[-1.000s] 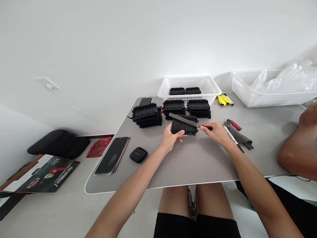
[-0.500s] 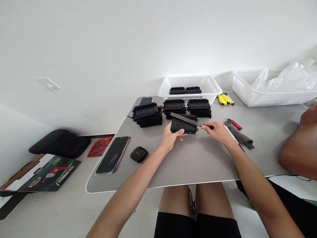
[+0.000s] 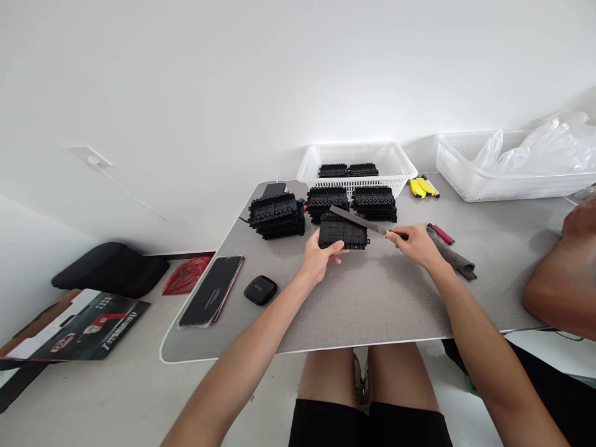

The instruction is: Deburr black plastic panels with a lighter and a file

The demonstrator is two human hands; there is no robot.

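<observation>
My left hand [image 3: 320, 259] grips the near left edge of a flat black plastic part [image 3: 343, 234] lying on the grey table [image 3: 363, 298]. My right hand [image 3: 416, 245] holds the yellow-and-black handle of a metal file [image 3: 357, 220], whose blade rests slanted across the part's top right. Behind the part stand three stacks of similar black parts [image 3: 277, 215], [image 3: 327, 200], [image 3: 375, 203].
A white basket [image 3: 356, 162] with black parts stands at the back, another white basket [image 3: 507, 180] with clear bags at right. Yellow tools [image 3: 421, 186], a red pen [image 3: 440, 233], a grey cloth [image 3: 454, 258], a phone [image 3: 212, 290], a small black case [image 3: 260, 289]. Another person's arm [image 3: 561, 279] rests at right.
My right hand has drawn the file to the right and slightly away across the part. The left hand keeps the part, shifted a little farther from me.
</observation>
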